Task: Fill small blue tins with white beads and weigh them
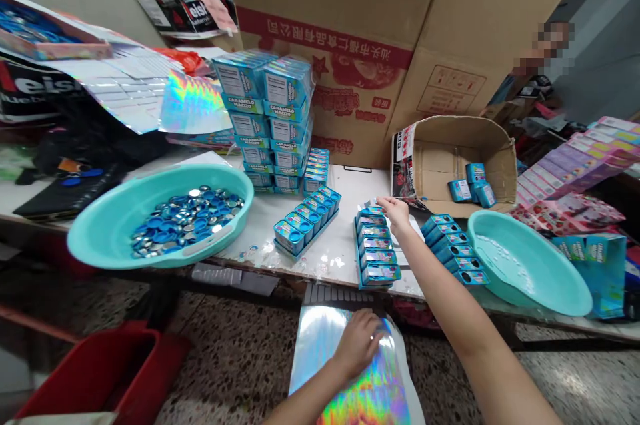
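Row of small blue boxes [379, 248] with colourful print: single file, snug together, sitting in a shallow blue tray [358, 258], running front to back, near end close to the white table [345, 188] edge. Holographic sheet [377, 388]: silvery-blue to rainbow, spread below that edge, partly covered

The bare right arm [465, 318] stretches well forward, the right hand [396, 212] at its end with fingers [385, 202] pointing leftward. The left forearm [311, 393] reaches in lower, nearer the body; the left hand [356, 344] is palm down, fingers loosely bent.
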Available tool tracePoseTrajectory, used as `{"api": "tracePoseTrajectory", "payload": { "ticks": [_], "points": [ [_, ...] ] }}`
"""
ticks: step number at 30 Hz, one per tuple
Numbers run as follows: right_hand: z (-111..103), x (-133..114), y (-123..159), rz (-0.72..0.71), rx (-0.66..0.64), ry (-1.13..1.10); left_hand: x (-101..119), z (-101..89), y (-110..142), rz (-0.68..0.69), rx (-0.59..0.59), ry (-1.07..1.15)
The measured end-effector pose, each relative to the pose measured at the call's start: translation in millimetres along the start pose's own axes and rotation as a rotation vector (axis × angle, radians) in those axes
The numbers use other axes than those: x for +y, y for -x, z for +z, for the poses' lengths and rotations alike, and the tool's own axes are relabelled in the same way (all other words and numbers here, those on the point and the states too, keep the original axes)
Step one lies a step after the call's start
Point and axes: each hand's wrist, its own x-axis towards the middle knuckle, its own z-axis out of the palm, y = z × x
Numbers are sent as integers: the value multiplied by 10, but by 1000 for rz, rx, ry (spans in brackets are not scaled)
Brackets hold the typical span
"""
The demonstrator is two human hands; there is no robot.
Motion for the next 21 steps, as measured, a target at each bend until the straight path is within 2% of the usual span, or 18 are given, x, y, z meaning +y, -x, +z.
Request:
{"api": "tracePoseTrajectory", "payload": {
  "ticks": [3,5,7,10,12,15,18,21],
  "points": [
    [-52,-14,6,-4,-15,5,-59,-361,-65,106,217,-14],
    [-77,-23,7,-11,-23,-15,-110,-674,-217,140,367,-26],
    [-84,-34,5,-18,-28,-34,-162,-995,-472,92,485,-11],
    [-61,-59,5,-6,-35,-49,-233,-1389,-988,-113,618,96],
    [-35,-76,4,11,-42,-55,-274,-1552,-1344,-253,627,259],
    [0,-85,-2,12,-54,-62,-324,-1652,-1778,-498,588,599],
    [25,-61,-11,-2,-51,-60,-359,-1653,-2041,-703,456,865],
    [39,-11,-19,6,-52,-59,-393,-1627,-2176,-763,438,994]
  ]
}}
